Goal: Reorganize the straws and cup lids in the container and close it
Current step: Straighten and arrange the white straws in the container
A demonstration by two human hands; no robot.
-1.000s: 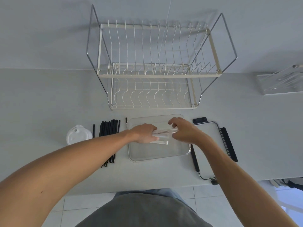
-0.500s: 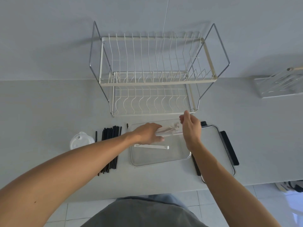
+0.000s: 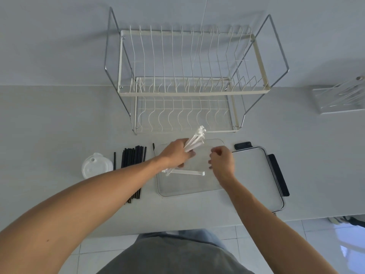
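My left hand [image 3: 174,153] grips a bundle of white straws [image 3: 194,142] above the clear container [image 3: 189,189]; I cannot count them. One white straw [image 3: 187,172] lies inside it. My right hand [image 3: 222,162] hovers just beside with loosely curled fingers, holding nothing. The black straws [image 3: 133,165], more than ten, and the cup lids [image 3: 96,168], one stack, wait on the desk [image 3: 59,135]. The container lid [image 3: 256,175] lies off, so I think most work remains.
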